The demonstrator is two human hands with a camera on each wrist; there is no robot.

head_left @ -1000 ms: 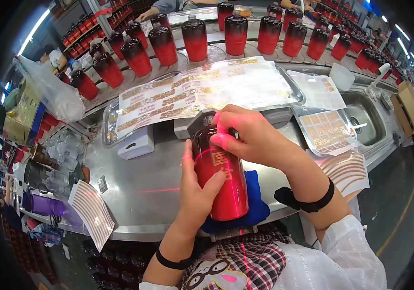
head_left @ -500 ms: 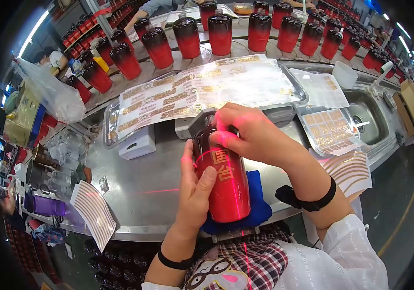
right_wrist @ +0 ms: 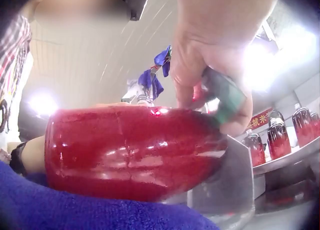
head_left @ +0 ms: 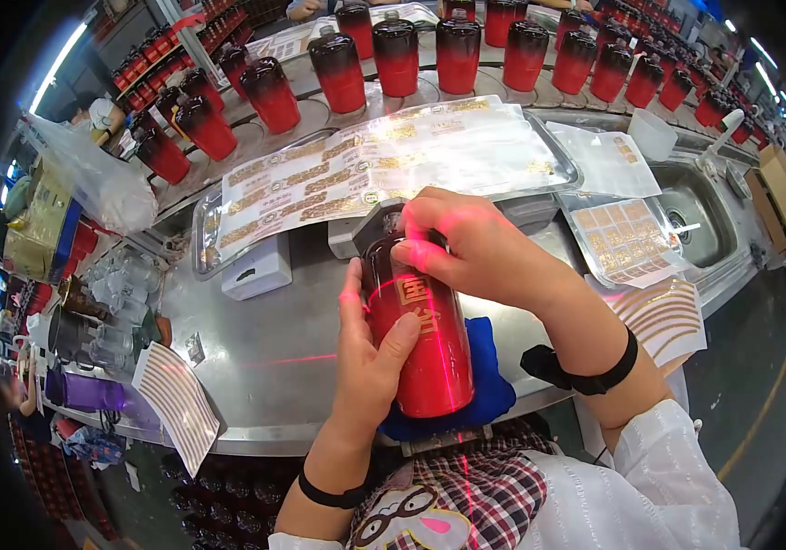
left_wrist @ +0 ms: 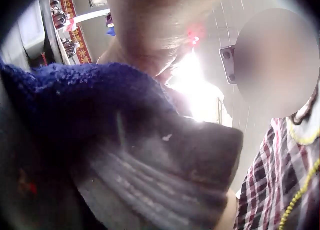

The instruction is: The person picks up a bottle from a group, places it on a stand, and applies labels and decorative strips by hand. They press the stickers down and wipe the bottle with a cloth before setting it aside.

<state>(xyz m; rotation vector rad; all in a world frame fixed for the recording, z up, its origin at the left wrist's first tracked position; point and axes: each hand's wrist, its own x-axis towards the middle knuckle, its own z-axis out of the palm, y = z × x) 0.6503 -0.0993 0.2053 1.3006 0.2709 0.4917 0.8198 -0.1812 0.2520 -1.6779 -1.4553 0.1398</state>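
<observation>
A red bottle (head_left: 434, 367) with a dark top and gold characters lies tilted on a blue cloth (head_left: 489, 371), its neck end against a grey stand (head_left: 349, 240). My left hand (head_left: 367, 353) grips its left side, with the thumb on the front beside the lower character. At the dark shoulder, my right hand (head_left: 466, 243) has thumb and fingers bent together. The right wrist view shows a small dark green piece (right_wrist: 231, 102) between those fingers, close against the bottle; I cannot tell its kind. Cloth and stand hide the left fingers in the left wrist view.
Sheets of gold decals (head_left: 320, 179) lie on a metal tray behind the bottle. A white box (head_left: 257, 268) stands at left, near a striped sheet (head_left: 177, 403). At right are another decal sheet (head_left: 627, 243) and a sink (head_left: 709, 229). Red-black bottles (head_left: 398, 60) line the back.
The left thumb has shifted off the lower character to its left edge. The right hand stays at the shoulder with slight movement. The back row of bottles has moved to the right.
</observation>
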